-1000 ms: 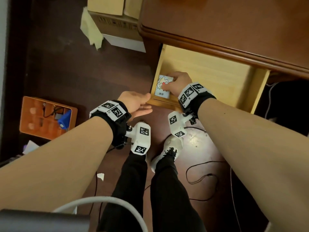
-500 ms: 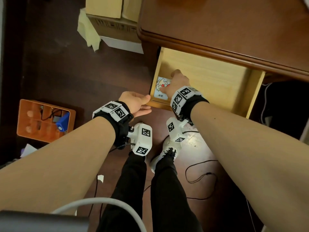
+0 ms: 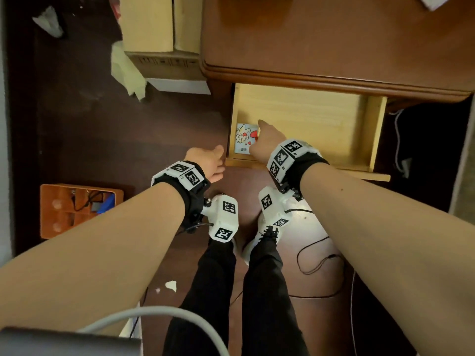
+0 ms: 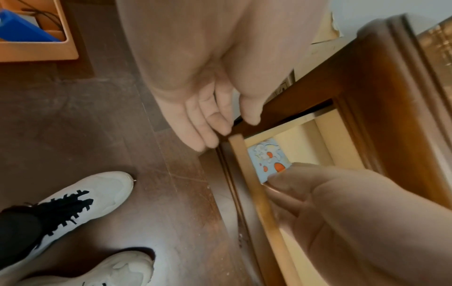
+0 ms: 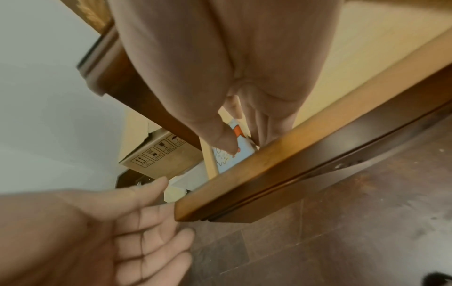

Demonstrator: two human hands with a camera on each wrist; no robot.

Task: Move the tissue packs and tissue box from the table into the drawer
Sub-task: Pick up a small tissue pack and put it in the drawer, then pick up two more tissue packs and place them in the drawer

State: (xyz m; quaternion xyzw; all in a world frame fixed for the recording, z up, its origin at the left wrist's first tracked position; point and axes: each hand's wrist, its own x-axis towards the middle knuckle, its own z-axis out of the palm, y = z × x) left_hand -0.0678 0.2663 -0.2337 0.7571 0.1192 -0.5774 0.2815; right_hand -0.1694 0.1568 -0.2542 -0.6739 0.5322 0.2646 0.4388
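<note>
A light blue tissue pack [image 3: 243, 140] with a cartoon print lies flat in the front left corner of the open wooden drawer [image 3: 308, 111]. My right hand [image 3: 259, 136] reaches down into the drawer and holds the pack at its right edge. In the right wrist view the thumb rests on the pack's [image 5: 228, 159] printed face, with the fingers [image 5: 259, 129] beside it. My left hand [image 3: 213, 163] is open outside the drawer, its fingertips [image 4: 215, 139] touching the left end of the drawer front [image 4: 247, 174]. No other tissue pack or tissue box is in view.
The brown table top [image 3: 334, 34] overhangs the drawer's back. A cardboard box [image 3: 159, 27] and crumpled paper [image 3: 126, 68] stand on the floor at the left, and an orange tray [image 3: 77, 209] lies farther left. My shoes [image 3: 257, 242] and a black cable [image 3: 316, 260] are below the drawer.
My right hand has lowered the tissue pack to the drawer floor in the front left corner. The left hand has stayed by the drawer front's left end. The view has shifted slightly.
</note>
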